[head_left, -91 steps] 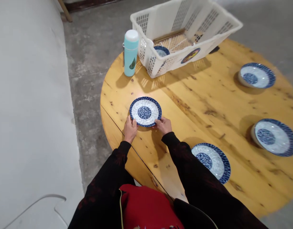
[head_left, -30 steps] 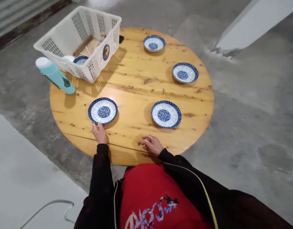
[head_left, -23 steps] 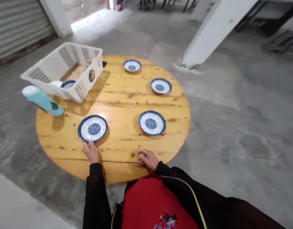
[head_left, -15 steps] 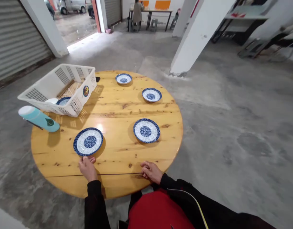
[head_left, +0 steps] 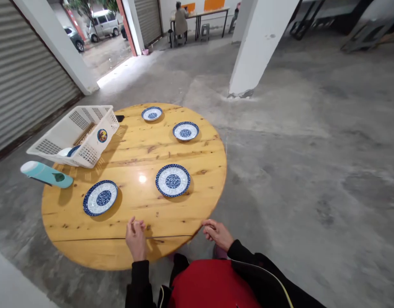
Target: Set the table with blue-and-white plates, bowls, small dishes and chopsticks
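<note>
My left hand (head_left: 136, 240) hovers over the near part of the round wooden table (head_left: 133, 154), its fingers loosely bent and apart, with nothing in them. Left of it lies the nearest blue-and-white plate (head_left: 101, 197), not touched. At the table's right front edge is my right hand (head_left: 218, 234), fingers curled in and nothing visible in them. A second plate (head_left: 173, 181) rests beyond and between the hands. Farther back are a third plate (head_left: 186, 131) and a fourth plate (head_left: 151, 114), all lying face up.
On the left stands a white plastic basket (head_left: 101, 147) with dishes and chopsticks inside. A turquoise bottle (head_left: 49, 174) tilts in view beside it, and a dark phone-like object (head_left: 119, 118) lies behind. A white pillar (head_left: 251, 47) rises beyond the table; a person (head_left: 180, 21) sits farther off.
My left hand has left the near plate's edge and moved right. My right hand has shifted right to the table's edge. The view has swung right; the plates keep their layout.
</note>
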The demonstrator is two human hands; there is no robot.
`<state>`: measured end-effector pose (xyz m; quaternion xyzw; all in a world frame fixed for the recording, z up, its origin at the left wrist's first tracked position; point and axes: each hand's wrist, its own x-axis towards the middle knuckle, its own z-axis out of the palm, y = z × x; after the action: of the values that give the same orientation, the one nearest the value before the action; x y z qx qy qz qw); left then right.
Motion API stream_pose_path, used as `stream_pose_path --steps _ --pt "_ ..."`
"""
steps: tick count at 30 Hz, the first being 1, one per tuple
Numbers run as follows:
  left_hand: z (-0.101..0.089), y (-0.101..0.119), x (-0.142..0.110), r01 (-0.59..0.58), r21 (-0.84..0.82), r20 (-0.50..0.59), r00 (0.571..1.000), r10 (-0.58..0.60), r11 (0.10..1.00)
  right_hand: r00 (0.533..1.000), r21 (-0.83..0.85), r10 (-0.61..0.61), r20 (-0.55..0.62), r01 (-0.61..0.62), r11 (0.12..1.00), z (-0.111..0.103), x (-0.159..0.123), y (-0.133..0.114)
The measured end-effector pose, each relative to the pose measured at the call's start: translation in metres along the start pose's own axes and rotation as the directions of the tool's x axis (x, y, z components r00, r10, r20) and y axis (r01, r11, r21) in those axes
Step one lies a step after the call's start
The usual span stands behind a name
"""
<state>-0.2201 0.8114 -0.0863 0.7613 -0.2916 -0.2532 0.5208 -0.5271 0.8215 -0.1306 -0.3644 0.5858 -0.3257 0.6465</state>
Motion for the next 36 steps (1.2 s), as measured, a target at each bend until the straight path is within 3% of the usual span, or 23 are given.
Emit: stream_pose_path --steps 4,9,12,15,20,25,30,33,36 --pt "0.060 0.021 -0.075 -0.017 0.035 0.148 0.989 0.012 0.999 0.984 0.088 0.067 -0.167 -0.053 0.995 -0.091 -0.013 0.021" --pt "0.142 0.034 -0.162 -0.031 0.039 0.367 0.930 0.015 0.999 0.908 0.249 0.161 -0.388 -0.065 0.966 -0.205 -0.033 0.062" --pt "0.182 0.042 -0.195 -0.079 0.065 0.511 0.859 0.035 0.995 0.874 0.285 0.152 -0.462 -0.015 0.958 -0.265 -0.047 0.083" --pt "0.212 0.055 -0.211 -0.146 0.095 0.594 0.802 0.061 0.985 0.863 0.343 0.204 -0.462 -0.038 0.939 -0.308 -0.057 0.096" --pt "0.243 0.074 -0.220 -0.213 0.140 0.643 0.762 0.074 0.967 0.849 0.434 0.276 -0.451 -0.061 0.899 -0.334 -0.055 0.097" --pt "0.280 0.085 -0.218 -0.229 0.170 0.680 0.731 0.054 0.958 0.894 0.433 0.324 -0.310 -0.170 0.885 -0.347 -0.036 0.068" --pt "0.338 0.098 -0.205 -0.187 0.164 0.701 0.713 0.019 0.969 0.885 0.266 0.207 -0.418 -0.098 0.959 -0.384 -0.003 0.034" --pt "0.379 0.108 -0.193 -0.145 0.156 0.685 0.728 -0.001 0.977 0.849 0.198 0.154 -0.505 -0.060 0.978 -0.408 0.022 0.011" --pt "0.420 0.121 -0.177 -0.094 0.147 0.661 0.750 -0.027 0.985 0.845 0.161 0.174 -0.505 -0.105 0.981 -0.431 0.048 -0.015"
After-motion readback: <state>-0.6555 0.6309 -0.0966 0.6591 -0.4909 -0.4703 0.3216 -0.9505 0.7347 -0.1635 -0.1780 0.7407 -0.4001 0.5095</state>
